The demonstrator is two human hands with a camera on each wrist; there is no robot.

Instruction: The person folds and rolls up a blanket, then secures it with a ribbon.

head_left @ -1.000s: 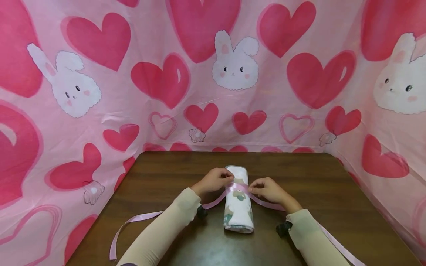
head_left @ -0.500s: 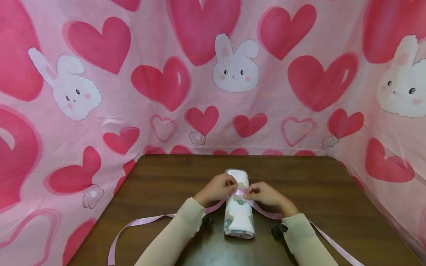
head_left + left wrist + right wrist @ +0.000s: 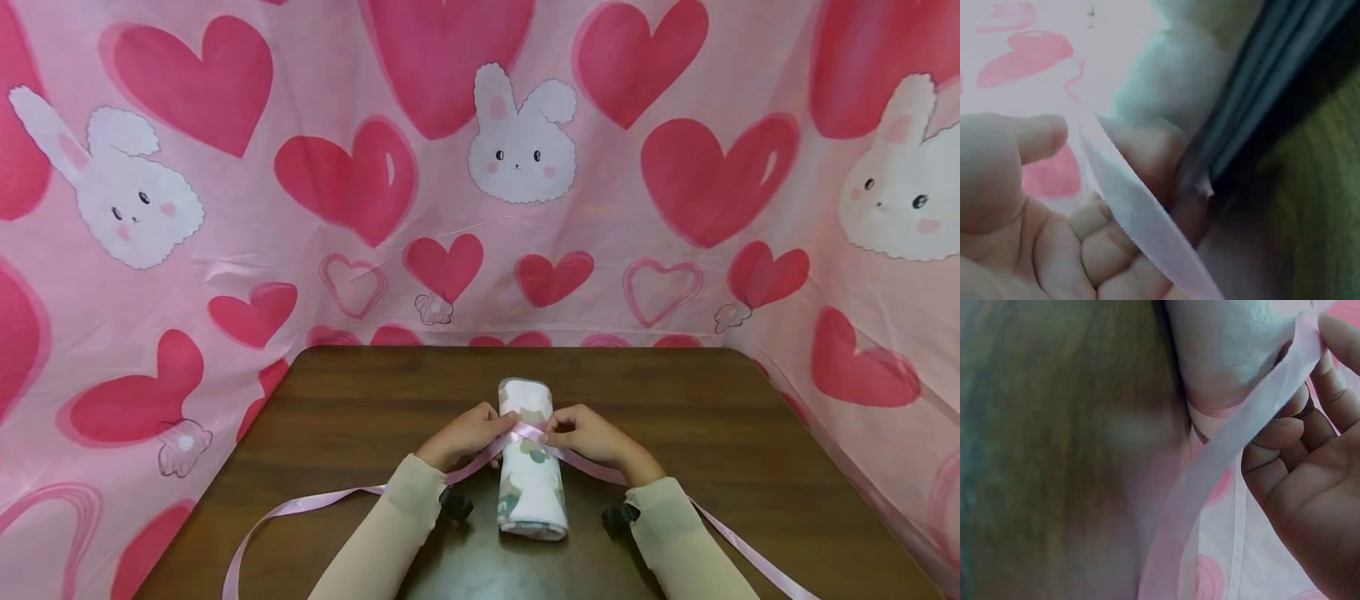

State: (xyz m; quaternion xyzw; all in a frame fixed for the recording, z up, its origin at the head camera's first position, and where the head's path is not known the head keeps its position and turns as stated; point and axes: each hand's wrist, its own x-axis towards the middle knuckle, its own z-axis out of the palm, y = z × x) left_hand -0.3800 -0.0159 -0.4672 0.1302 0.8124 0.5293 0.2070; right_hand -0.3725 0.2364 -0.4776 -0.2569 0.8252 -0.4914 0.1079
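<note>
A rolled white towel (image 3: 531, 492) with green and beige print lies lengthwise on the brown table. Around its middle goes a pink satin ribbon (image 3: 528, 432), its two ends crossed on top. My left hand (image 3: 467, 437) is at the roll's left side, curled fingers holding the ribbon. In the left wrist view the ribbon (image 3: 1147, 219) runs across those fingers, and the thumb stands a little apart from it; some fingertips are hidden beside the roll. My right hand (image 3: 592, 435) pinches the ribbon (image 3: 1279, 387) between thumb and index finger at the roll's right side.
Long ribbon tails trail past both forearms toward the table's (image 3: 390, 379) front. A small black camera (image 3: 456, 504) sits at each wrist. Behind and beside the table hangs a pink cloth (image 3: 675, 208) printed with hearts and bunnies.
My left hand has come down from above the ribbon to the roll's left side, its fingers now lower beside it. The right hand stays close to the crossing. The view has shifted slightly.
</note>
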